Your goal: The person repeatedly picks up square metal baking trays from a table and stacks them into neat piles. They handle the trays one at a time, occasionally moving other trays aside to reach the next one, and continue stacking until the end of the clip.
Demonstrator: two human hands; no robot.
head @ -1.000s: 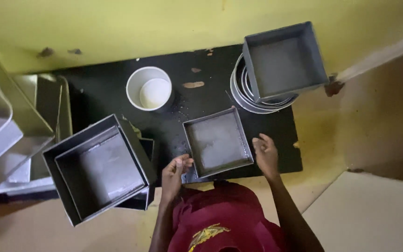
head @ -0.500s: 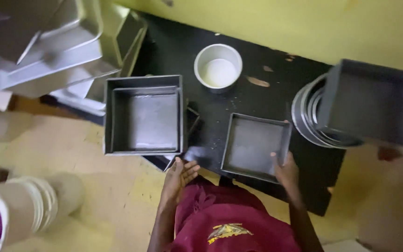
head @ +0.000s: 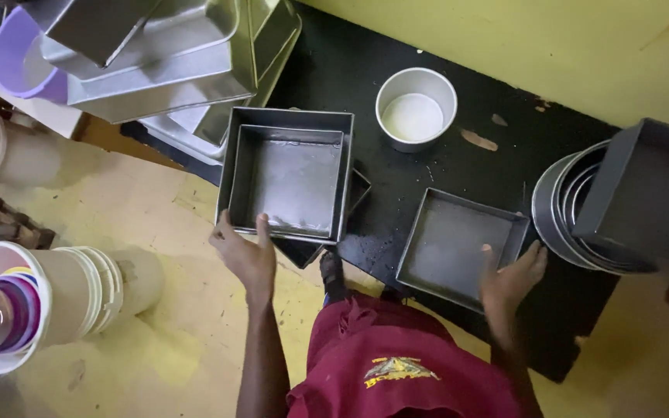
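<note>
On the black table (head: 334, 70) a grey square pan (head: 458, 244) lies in front of me. My right hand (head: 509, 280) grips its near right corner, thumb inside the rim. To the left, a set of nested square pans (head: 288, 174) overhangs the table's edge, resting on a smaller dark pan underneath. At their near rim my left hand (head: 245, 255) takes hold, the thumb over the edge and the fingers below.
A round tin (head: 416, 108) with a pale inside stands behind the pans. Stacked round pans (head: 563, 209) at the right carry a dark square pan (head: 648, 190). Piled metal trays (head: 156, 54) and a purple bowl (head: 17, 62) fill the upper left. White buckets (head: 40, 294) stand on the floor.
My left hand has let go of the single square pan and moved left to the nested pans' near rim. The right hand stays on the single pan. The view has swung left.
</note>
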